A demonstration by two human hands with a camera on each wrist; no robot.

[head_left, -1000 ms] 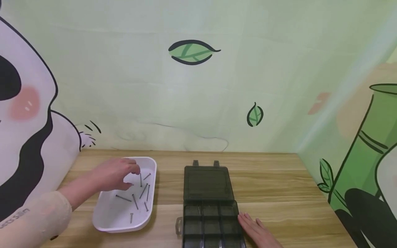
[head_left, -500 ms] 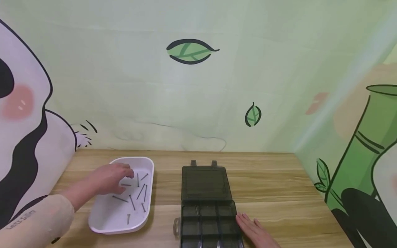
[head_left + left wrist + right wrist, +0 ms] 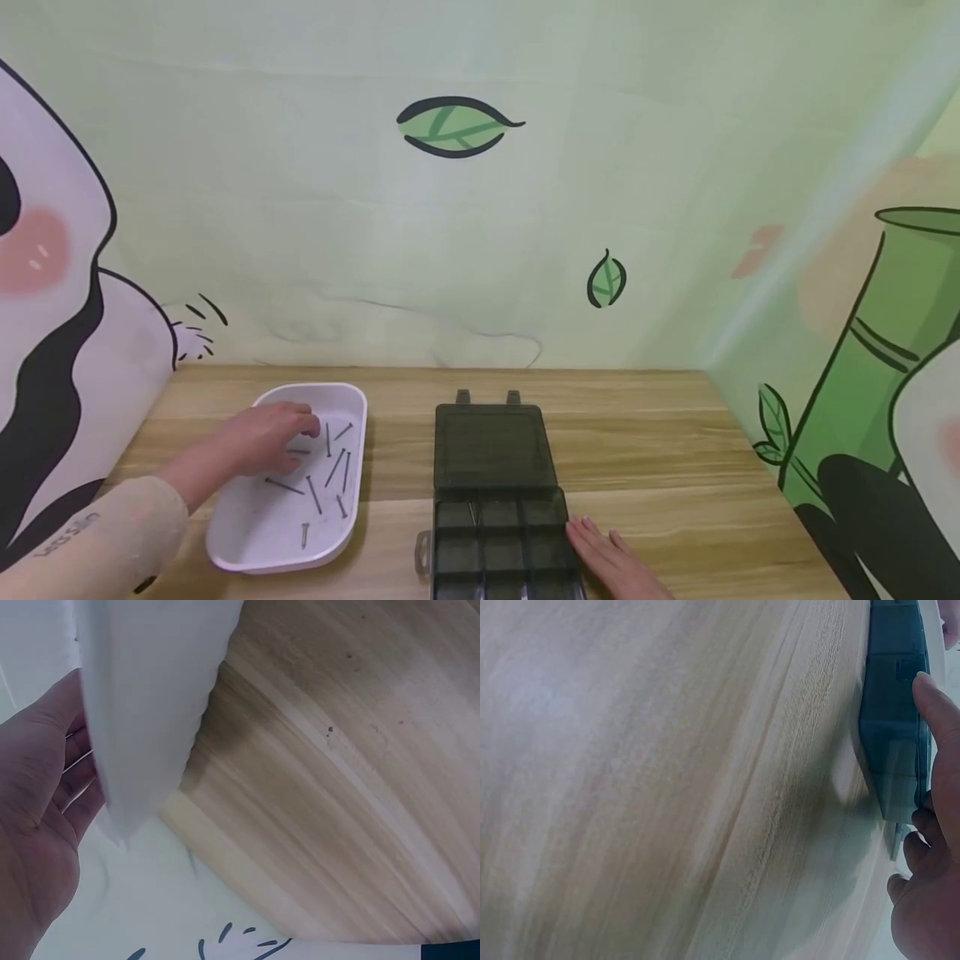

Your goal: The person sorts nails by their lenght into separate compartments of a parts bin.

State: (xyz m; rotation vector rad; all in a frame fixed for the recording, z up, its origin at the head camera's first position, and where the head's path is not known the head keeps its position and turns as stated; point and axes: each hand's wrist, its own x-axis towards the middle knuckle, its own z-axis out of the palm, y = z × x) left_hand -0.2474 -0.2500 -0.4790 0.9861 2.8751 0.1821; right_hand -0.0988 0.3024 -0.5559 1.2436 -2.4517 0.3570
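Observation:
My left hand [image 3: 273, 437] reaches over the back left of a white tray [image 3: 225, 554], fingers bent and thumb apart. A grey screw [image 3: 298, 452] lies between thumb and fingers. Several more screws, such as a short screw [image 3: 304, 536], are scattered on the tray floor. In the left wrist view the tray wall [image 3: 150, 697] hides the fingertips of the left hand [image 3: 37, 780]. My right hand [image 3: 615, 558] rests against the right side of a dark compartment box [image 3: 484, 515]. In the right wrist view its thumb [image 3: 934, 701] touches the box side [image 3: 892, 727].
The box lid [image 3: 491, 446] lies folded back, with two latches pointing away. A thin screw [image 3: 473, 512] shows in a far left compartment. Both containers stand on a wood-grain table [image 3: 637, 442], with a printed cloth backdrop [image 3: 337, 208] behind.
The left hand has lowered into the tray, its fingers drawing closer to a screw. The right hand stays at the box. The whole view has shifted slightly left.

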